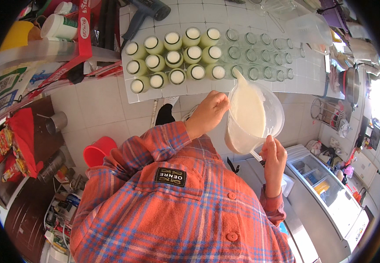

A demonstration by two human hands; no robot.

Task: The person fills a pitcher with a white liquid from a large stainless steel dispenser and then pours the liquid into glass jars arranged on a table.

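Observation:
A translucent plastic measuring jug [246,115] holding a creamy white liquid is tilted, its spout over a glass bottle [237,71] in the row nearest me. Liquid reaches the spout. My right hand [273,161] grips the jug's handle, and my left hand [209,110] pinches the jug's rim on the left. On the left part of the table stand several glass bottles filled with white liquid [177,76], in three rows. To their right, the rows go on with several clear glass bottles [251,55] that look empty.
The bottles stand on a white tiled-pattern table [190,90]. A hair dryer [145,13] lies at its far left, a clear plastic container [311,31] at its far right. A red bucket [99,151] is on the floor to my left; a glass-topped chest freezer [321,190] stands at my right.

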